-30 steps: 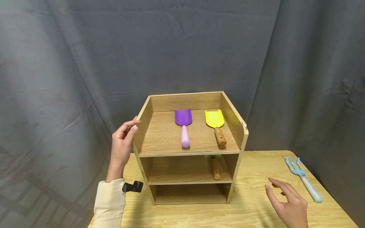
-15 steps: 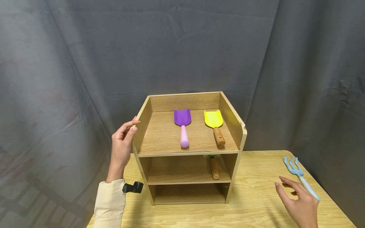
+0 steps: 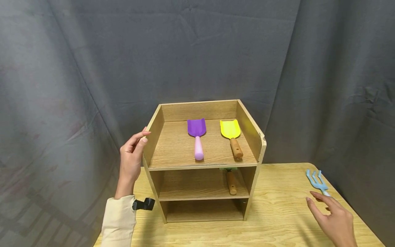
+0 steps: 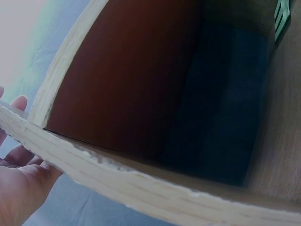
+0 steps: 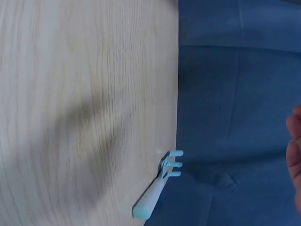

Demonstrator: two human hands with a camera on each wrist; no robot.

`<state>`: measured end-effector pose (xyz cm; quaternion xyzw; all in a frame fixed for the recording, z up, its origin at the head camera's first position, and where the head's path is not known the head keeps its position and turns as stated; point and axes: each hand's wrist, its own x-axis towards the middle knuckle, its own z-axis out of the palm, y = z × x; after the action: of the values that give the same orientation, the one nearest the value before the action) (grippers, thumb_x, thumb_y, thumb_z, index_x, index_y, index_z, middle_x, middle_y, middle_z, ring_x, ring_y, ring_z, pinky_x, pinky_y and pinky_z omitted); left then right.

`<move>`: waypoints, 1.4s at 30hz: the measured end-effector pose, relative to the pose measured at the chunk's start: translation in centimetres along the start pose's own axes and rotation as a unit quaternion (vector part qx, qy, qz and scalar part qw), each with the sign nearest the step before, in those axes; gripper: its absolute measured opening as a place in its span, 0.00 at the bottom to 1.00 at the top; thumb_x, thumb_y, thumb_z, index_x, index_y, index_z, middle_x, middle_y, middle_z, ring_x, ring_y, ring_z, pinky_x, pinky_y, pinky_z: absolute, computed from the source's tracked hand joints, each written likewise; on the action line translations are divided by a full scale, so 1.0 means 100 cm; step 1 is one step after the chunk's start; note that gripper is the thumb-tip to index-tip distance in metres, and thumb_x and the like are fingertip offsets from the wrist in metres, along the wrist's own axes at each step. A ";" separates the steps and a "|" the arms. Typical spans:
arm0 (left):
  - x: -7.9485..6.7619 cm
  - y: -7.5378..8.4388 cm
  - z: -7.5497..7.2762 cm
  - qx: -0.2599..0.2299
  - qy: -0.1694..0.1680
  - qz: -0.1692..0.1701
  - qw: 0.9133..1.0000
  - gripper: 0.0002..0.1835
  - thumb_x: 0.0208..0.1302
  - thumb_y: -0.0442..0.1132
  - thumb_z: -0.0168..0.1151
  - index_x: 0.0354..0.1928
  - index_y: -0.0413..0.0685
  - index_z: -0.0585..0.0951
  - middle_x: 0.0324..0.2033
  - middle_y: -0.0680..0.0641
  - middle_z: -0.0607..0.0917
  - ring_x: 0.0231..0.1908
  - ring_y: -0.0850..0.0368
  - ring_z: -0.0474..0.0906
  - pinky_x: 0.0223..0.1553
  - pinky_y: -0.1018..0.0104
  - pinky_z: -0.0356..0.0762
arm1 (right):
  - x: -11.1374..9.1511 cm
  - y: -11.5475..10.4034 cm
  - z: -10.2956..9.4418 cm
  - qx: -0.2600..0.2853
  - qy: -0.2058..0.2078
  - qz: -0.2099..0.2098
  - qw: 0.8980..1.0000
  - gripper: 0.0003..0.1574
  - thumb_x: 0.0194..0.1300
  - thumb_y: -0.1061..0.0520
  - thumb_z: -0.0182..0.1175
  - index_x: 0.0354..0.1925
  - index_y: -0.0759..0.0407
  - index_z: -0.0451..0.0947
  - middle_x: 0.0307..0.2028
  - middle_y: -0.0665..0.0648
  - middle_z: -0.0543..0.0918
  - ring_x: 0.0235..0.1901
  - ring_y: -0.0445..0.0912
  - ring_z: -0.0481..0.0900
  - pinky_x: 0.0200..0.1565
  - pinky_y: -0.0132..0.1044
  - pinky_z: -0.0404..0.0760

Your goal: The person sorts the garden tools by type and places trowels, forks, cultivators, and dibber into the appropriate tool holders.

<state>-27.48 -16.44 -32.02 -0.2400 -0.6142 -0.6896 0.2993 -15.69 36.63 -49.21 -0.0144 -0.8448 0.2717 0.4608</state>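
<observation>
My left hand (image 3: 131,158) grips the upper left side panel of a small wooden shelf (image 3: 177,144), thumb and fingers on either side of its edge. In the left wrist view part of the hand (image 4: 26,186) shows against that pale edge. My right hand (image 3: 335,219) hovers over the table's right side, thumb and fingers apart, holding nothing. Just beyond it lies a blue hand rake (image 3: 318,183), its prongs pointing away and most of its handle hidden behind the hand. The right wrist view shows the rake's whole pale handle (image 5: 149,200) near the table edge.
On the shelf's top level lie a purple toy shovel (image 3: 196,128) with a pink handle and a yellow shovel (image 3: 230,129) with a wooden handle. A wooden-handled green tool (image 3: 231,183) lies on the middle level. Grey curtains (image 3: 197,51) hang behind the table (image 3: 277,192).
My right hand has moved right, closer to the blue hand rake, and now covers most of its handle in the head view. My left hand stays on the shelf panel.
</observation>
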 end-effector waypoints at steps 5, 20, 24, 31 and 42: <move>0.000 0.001 0.001 -0.003 0.004 0.005 1.000 0.11 0.68 0.28 0.55 0.47 0.24 0.79 0.51 0.43 0.83 0.62 0.48 0.70 0.62 0.64 0.63 | 0.000 0.007 -0.003 -0.016 -0.010 0.007 1.000 0.15 0.46 0.62 0.73 0.36 0.63 0.86 0.32 0.36 0.81 0.36 0.12 0.62 0.29 0.16 0.65; -0.001 -0.001 0.002 -0.012 0.002 0.014 1.000 0.11 0.68 0.28 0.55 0.46 0.25 0.80 0.52 0.41 0.82 0.62 0.47 0.70 0.61 0.64 0.64 | -0.002 0.029 -0.007 -0.066 -0.047 0.026 0.996 0.16 0.52 0.56 0.72 0.39 0.64 0.85 0.35 0.68 0.84 0.35 0.15 0.57 0.32 0.47 0.71; -0.001 -0.001 0.003 -0.007 0.002 0.014 1.000 0.11 0.68 0.28 0.55 0.47 0.24 0.79 0.52 0.40 0.82 0.62 0.47 0.70 0.61 0.64 0.64 | -0.001 0.034 -0.008 -0.070 -0.061 0.046 0.995 0.18 0.54 0.55 0.70 0.40 0.67 0.84 0.38 0.72 0.83 0.34 0.24 0.70 0.34 0.59 0.69; 0.000 -0.001 0.002 -0.013 0.001 0.013 1.000 0.11 0.68 0.28 0.55 0.46 0.26 0.80 0.50 0.43 0.83 0.62 0.50 0.70 0.61 0.64 0.64 | -0.001 0.039 -0.012 -0.073 -0.086 0.098 0.989 0.21 0.60 0.53 0.67 0.44 0.69 0.82 0.39 0.75 0.81 0.34 0.54 0.80 0.39 0.63 0.68; 0.001 -0.002 0.000 -0.014 0.003 0.016 1.000 0.10 0.68 0.27 0.55 0.46 0.26 0.80 0.50 0.44 0.84 0.62 0.49 0.70 0.61 0.64 0.64 | 0.000 0.056 -0.012 -0.085 -0.058 0.096 0.990 0.22 0.57 0.52 0.68 0.43 0.67 0.83 0.31 0.62 0.82 0.29 0.34 0.71 0.34 0.56 0.66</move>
<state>-27.65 -16.41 -32.09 -0.2516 -0.5998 -0.6940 0.3087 -16.03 41.94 -51.39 -0.1188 -0.8848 0.2418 0.3802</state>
